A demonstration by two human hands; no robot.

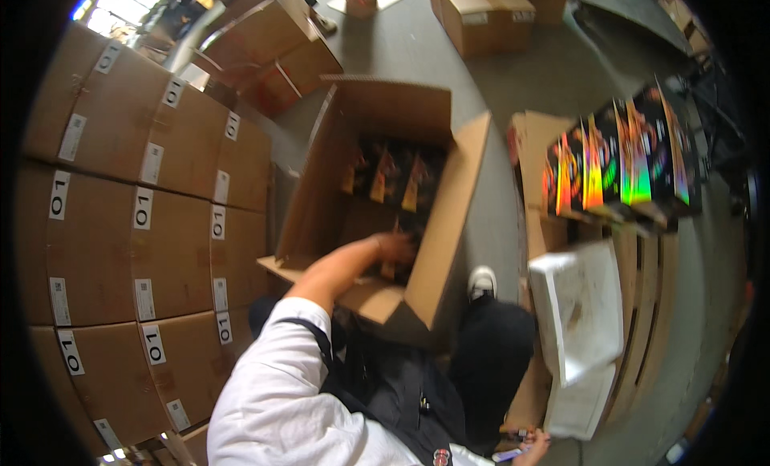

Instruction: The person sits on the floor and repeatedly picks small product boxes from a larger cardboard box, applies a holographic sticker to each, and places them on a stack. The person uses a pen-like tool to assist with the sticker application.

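An open cardboard carton (376, 216) stands before me with its flaps spread. Several black printed boxes (391, 174) with yellow and orange panels sit inside, along the far and right sides. My left hand (397, 249) reaches down into the carton at a black printed box (394, 270) near its front right corner. Blur hides the fingers, so whether they grip the box cannot be told. At the bottom edge of the picture, low on my right, my right hand (534, 447) holds a small purple-and-white item (510, 455), partly cut off from view.
Stacked cartons (174, 255) with white labels form a wall on the left. At right, more black boxes with shiny panels (622, 156) and a white foam box (580, 309) rest on a wooden pallet (646, 309). Other cartons (484, 18) stand on the grey floor farther off.
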